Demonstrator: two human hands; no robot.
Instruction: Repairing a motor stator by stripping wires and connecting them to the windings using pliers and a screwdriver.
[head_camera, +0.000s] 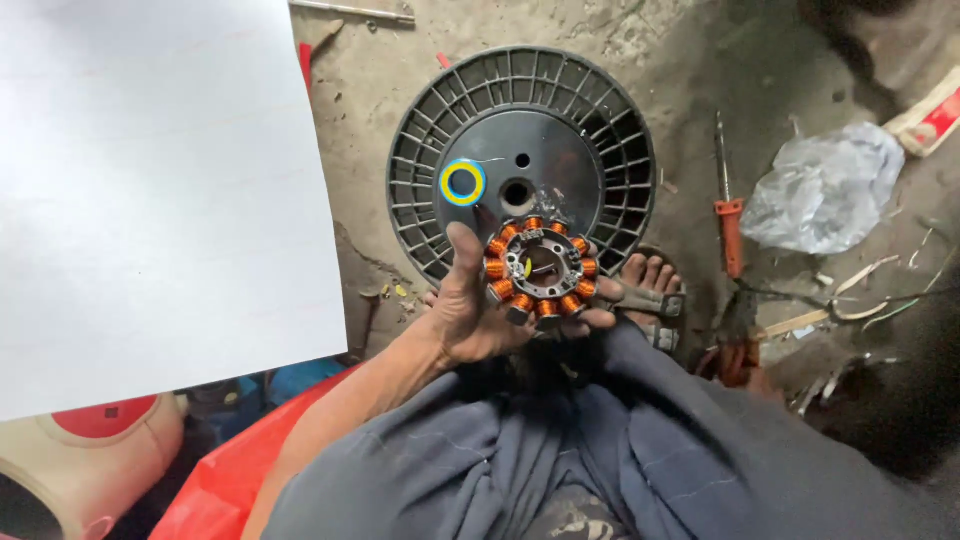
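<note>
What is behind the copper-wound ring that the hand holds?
Behind the copper-wound ring lies a black plastic spool on the floor. The left hand and ring cover its lower edge.

Left hand (470, 310) raised palm-up, fingers curled; forearm extended forward.

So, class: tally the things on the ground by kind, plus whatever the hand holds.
Spool: 1
Stator, in left hand: 1
Screwdriver: 1
Plastic bag: 1
Total: 4
</note>
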